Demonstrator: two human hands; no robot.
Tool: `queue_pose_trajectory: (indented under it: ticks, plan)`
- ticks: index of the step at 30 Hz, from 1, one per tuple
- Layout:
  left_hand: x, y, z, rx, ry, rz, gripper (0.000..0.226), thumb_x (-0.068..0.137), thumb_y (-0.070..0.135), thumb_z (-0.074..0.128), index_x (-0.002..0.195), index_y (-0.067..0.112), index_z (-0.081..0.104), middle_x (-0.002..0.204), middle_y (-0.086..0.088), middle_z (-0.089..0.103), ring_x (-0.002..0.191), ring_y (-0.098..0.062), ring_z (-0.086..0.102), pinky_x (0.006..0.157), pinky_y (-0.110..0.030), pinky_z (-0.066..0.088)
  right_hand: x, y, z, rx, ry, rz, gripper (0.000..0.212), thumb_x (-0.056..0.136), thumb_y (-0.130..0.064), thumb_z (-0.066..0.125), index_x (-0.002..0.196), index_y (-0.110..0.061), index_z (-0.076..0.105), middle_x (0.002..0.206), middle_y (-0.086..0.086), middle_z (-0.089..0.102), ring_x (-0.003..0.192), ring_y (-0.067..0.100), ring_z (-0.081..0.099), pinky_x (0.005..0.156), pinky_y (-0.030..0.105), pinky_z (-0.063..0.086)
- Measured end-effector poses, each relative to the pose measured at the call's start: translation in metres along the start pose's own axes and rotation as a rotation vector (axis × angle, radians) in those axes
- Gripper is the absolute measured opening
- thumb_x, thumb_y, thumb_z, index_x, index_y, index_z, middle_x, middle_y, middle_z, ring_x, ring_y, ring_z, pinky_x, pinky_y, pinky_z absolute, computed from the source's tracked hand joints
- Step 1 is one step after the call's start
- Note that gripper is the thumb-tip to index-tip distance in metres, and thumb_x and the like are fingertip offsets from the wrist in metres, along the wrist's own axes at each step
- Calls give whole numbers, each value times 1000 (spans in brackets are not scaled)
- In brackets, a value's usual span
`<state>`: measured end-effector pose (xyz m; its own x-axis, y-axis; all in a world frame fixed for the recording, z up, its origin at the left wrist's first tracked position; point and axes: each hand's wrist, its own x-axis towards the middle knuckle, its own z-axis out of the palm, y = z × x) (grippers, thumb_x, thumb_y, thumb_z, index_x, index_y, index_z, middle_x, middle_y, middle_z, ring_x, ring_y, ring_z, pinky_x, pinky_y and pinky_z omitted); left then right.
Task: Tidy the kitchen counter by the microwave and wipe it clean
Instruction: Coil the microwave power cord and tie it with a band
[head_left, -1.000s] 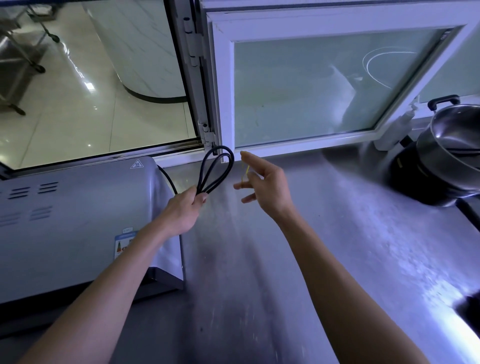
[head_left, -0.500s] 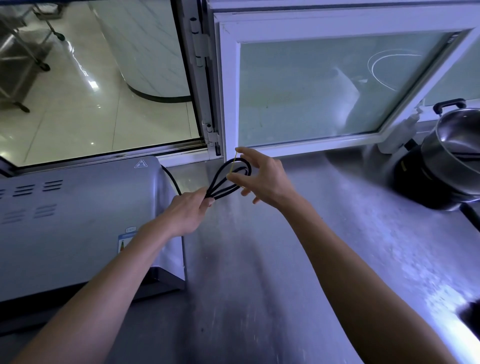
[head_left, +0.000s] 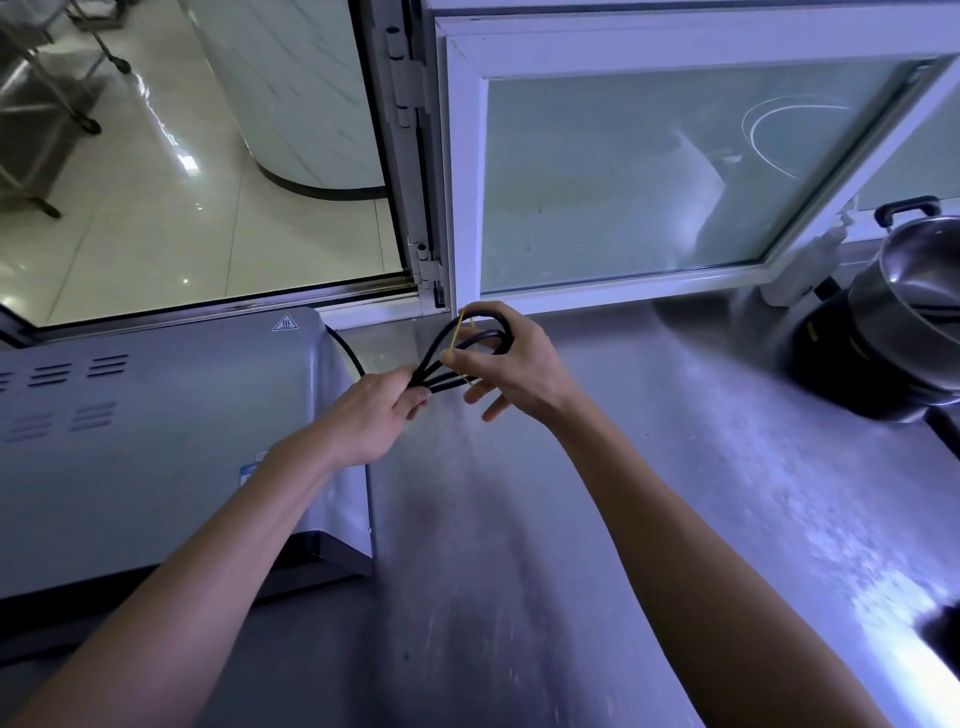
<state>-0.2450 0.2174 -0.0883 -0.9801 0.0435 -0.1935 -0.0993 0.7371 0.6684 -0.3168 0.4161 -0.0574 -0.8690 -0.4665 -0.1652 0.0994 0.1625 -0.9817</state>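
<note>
Microwave (head_left: 156, 441) at the left of your steel desk (head_left: 649, 493), your left hand (head_left: 371, 415) clenched on the looped black power cord (head_left: 467, 343) above the desk, your right hand (head_left: 511, 366) pinching a yellow rubber band (head_left: 453, 335) across the loops — steel pot (head_left: 914, 306) far right.

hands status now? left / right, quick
Left hand: closed, pinching the folded black power cord at its gathered end.
Right hand: fingers stretching a thin yellow rubber band over the cord's loops.
</note>
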Motion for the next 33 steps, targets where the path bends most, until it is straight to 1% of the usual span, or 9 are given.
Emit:
queue_pose_trajectory:
  ticks: [3,9,14,17,18,21,24,27,33]
  plan:
    - [-1,-1,1,20,-6,-13,24,104,31,45,82,22,49,73,3,59,63,-18,51,63,-37,42,0,4,1,30,13,-3,36,74,-31,83,106,-34,65,99,-1,72,62,37,71,49,54,58]
    - [2,-1,4,39,-8,-7,26,104,36,44,81,25,47,70,10,56,61,-10,51,60,-33,40,2,9,7,54,156,-45,18,74,-28,83,85,-18,72,72,9,70,44,32,60,43,36,52]
    - [1,-6,7,64,16,9,21,103,41,45,84,29,45,78,5,61,70,-17,55,63,-37,43,3,14,9,84,204,-88,11,78,-24,80,82,-16,74,76,20,70,38,27,50,40,36,49]
    - [-1,-12,12,90,44,31,11,102,43,45,102,32,46,88,11,58,78,-10,52,61,-24,36,3,16,10,82,229,-97,7,80,-23,77,85,-19,75,74,15,71,39,27,48,41,43,53]
    - [-2,-13,14,106,52,33,16,102,44,45,111,31,44,92,10,57,82,-10,51,63,-23,35,3,17,10,71,236,-98,7,80,-24,77,85,-21,75,74,13,71,39,27,48,41,44,54]
    - [-4,-11,18,186,65,61,33,104,39,43,130,20,39,100,-2,56,91,-22,52,71,-32,37,4,17,12,48,243,-105,6,80,-26,76,86,-23,76,72,9,72,39,27,49,42,48,55]
    - [-5,-5,20,345,88,108,17,105,29,40,113,14,45,88,-5,50,82,-32,54,67,-39,36,4,16,15,52,240,-112,6,79,-24,77,84,-23,75,65,4,67,38,27,49,41,49,56]
    - [-3,0,17,431,73,127,12,105,23,38,94,20,34,74,-2,43,70,-35,53,59,-38,31,3,16,17,52,237,-92,9,76,-26,78,83,-23,73,66,0,65,39,24,50,42,46,56]
    - [-3,2,14,301,69,102,10,106,21,38,96,18,36,83,-6,53,74,-30,54,64,-43,41,-1,15,16,75,144,-20,23,72,-33,83,89,-27,68,88,-3,75,54,29,67,48,46,59]
